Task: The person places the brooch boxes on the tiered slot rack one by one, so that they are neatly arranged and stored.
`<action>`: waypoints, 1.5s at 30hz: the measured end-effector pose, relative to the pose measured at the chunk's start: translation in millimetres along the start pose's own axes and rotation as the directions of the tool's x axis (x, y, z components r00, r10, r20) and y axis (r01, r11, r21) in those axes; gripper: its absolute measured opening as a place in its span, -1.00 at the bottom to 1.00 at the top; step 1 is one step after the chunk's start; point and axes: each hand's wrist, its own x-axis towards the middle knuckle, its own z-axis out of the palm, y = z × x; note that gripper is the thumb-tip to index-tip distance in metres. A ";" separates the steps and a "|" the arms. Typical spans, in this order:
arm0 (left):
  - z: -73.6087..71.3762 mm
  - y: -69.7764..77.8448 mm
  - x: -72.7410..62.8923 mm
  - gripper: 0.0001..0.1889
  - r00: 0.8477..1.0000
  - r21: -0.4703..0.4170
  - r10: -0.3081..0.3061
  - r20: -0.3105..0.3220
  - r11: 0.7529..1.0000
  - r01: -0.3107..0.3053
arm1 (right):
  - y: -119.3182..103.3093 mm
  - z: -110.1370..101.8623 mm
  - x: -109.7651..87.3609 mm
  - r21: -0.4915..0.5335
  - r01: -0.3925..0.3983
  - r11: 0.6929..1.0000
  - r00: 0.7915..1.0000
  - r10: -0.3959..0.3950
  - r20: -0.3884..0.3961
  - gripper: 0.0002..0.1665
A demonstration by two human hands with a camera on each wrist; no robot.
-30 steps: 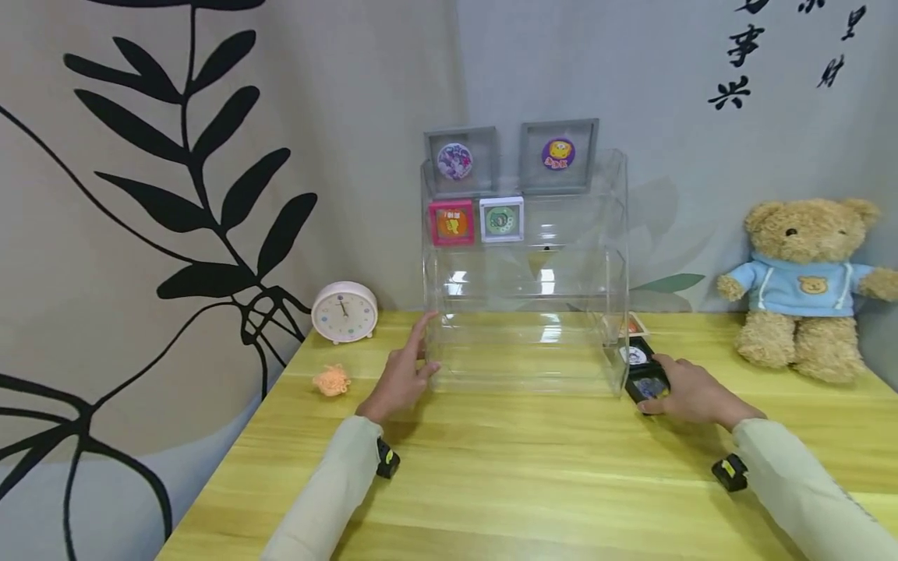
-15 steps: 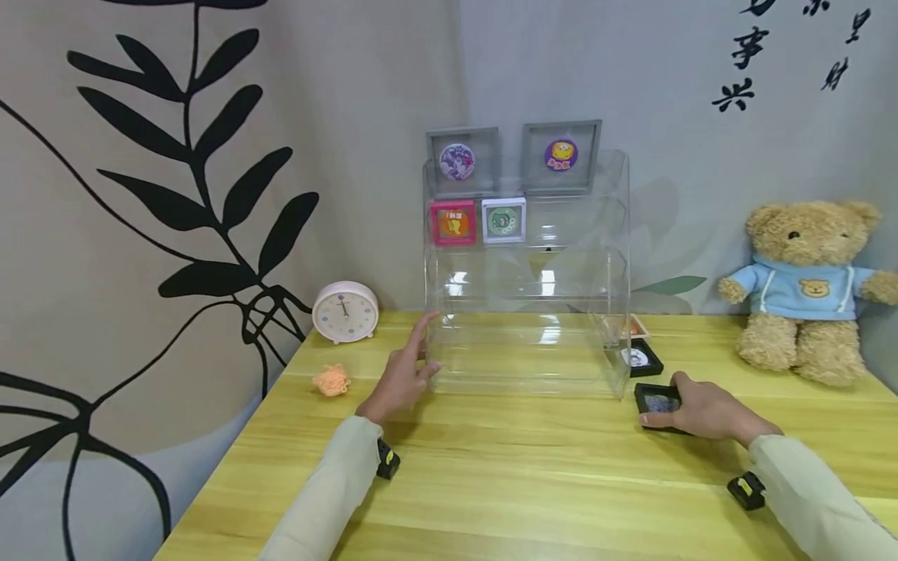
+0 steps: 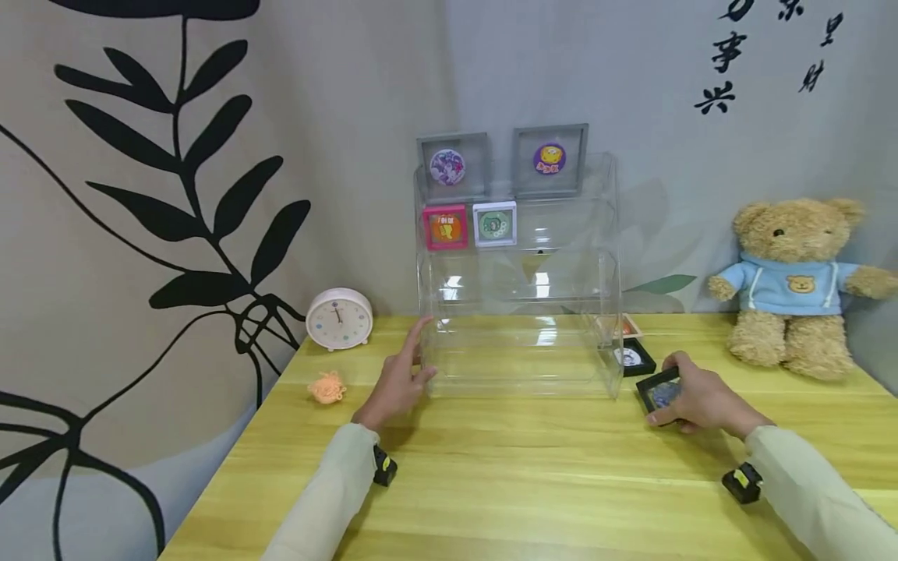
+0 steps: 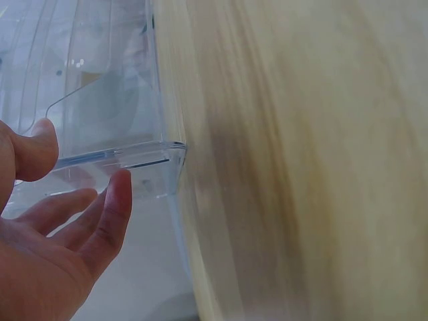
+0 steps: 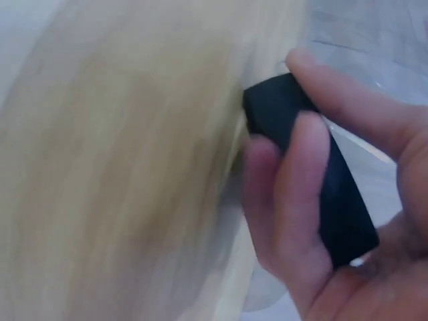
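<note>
A clear acrylic tiered display stand [image 3: 519,343] stands on the table. My left hand [image 3: 396,386] is at its left side; in the left wrist view the thumb [image 4: 40,150] and bent fingers lie close to the stand's lower edge [image 4: 114,157]. To the right of the stand, my right hand [image 3: 701,397] holds a small black square display frame [image 3: 659,389], tilted, with a bluish round piece inside. The right wrist view shows the black frame [image 5: 341,200] pinched between fingers and thumb, its face turned away. Another black frame [image 3: 637,358] with a white round piece lies behind it.
On the stand's top tier are two grey frames [image 3: 454,167]; below them sit a pink frame [image 3: 445,227] and a white frame [image 3: 494,224]. An orange-centred frame [image 3: 630,326] lies behind the stand's right side. A clock [image 3: 340,318], an orange trinket [image 3: 327,387] and a teddy bear [image 3: 793,288] flank it.
My right hand has drawn the black frame away from the other black frame, toward the right, and tilted it up. The left hand stays at the stand. The head view has shifted slightly.
</note>
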 end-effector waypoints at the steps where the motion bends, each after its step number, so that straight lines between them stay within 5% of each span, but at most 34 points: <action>1: -0.1 -0.6 -0.7 -0.02 1.000 0.000 0.003 -0.001 1.000 -0.003 | 1.5 -0.8 0.1 0.057 -0.003 0.998 1.000 0.002 0.023 0.19; 8: -0.7 -0.5 -0.1 -0.02 1.000 -0.002 0.007 -0.003 1.000 -0.007 | 16.9 -17.5 -1.2 0.372 0.055 0.927 0.980 -0.121 0.158 -0.16; 14: -0.4 -1.5 -1.6 -0.03 1.000 -0.005 0.007 -0.001 1.000 -0.007 | 33.7 -30.4 -4.6 0.479 0.099 0.872 0.942 -0.238 0.237 -0.45; 25: -1.5 -0.4 -3.5 -0.03 1.000 0.016 0.002 0.000 1.000 -0.002 | 19.1 -20.1 -12.5 0.375 0.191 0.907 0.953 -0.263 0.152 -0.27; 35: 5.0 -1.4 -6.7 -0.04 1.000 0.003 0.004 0.004 1.000 -0.004 | 18.3 -18.8 -18.7 0.352 0.279 0.893 0.952 -0.305 0.020 -0.39; 40: 4.9 -3.0 -11.2 -0.03 1.000 -0.008 -0.007 -0.005 1.000 0.007 | 13.1 -22.8 -19.6 0.329 0.360 0.873 0.931 -0.360 -0.063 -0.42; 45: -0.1 -1.7 -4.2 -0.03 1.000 -0.003 0.026 -0.012 1.000 -0.026 | -1.0 -35.1 -14.4 0.226 0.457 0.860 0.888 -0.427 -0.171 -0.46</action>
